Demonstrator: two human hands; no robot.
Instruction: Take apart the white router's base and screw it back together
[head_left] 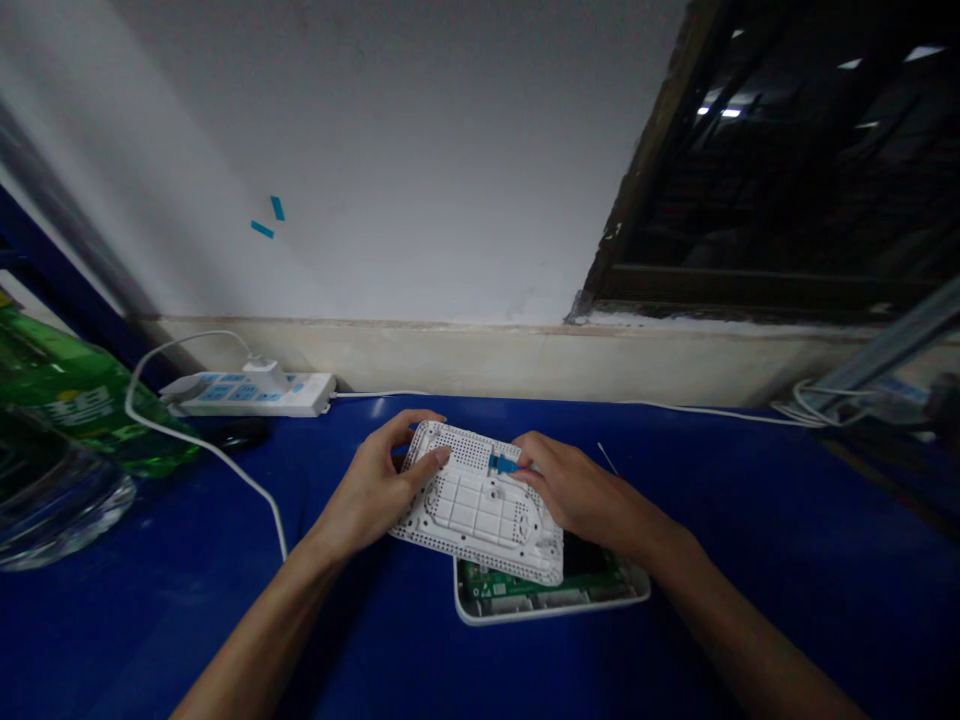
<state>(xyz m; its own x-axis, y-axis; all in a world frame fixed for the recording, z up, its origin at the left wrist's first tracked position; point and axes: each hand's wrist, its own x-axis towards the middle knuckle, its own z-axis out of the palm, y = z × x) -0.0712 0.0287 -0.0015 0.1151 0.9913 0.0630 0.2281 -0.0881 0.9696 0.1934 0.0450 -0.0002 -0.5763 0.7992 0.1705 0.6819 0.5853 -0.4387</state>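
A white perforated plastic cover [480, 505], ribbed on the side facing me, is tilted above the table. My left hand [390, 475] grips its left end, with the thumb on the upper face. My right hand [566, 480] is at the cover's upper right edge, its fingers pinched on a small blue plastic piece [504, 464] that lies against the cover. What kind of piece it is I cannot tell. Partly hidden beneath the cover, a white casing [551, 608] rests on the table with a green circuit board [510, 580] inside it.
A white power strip [259, 405] with a plugged-in adapter [266, 375] stands against the wall. Its white cable [247, 478] loops onto the blue table [360, 640]. Large bottles [82, 390] stand at the left, near a dark object [241, 433]. More cable [806, 405] lies at the right.
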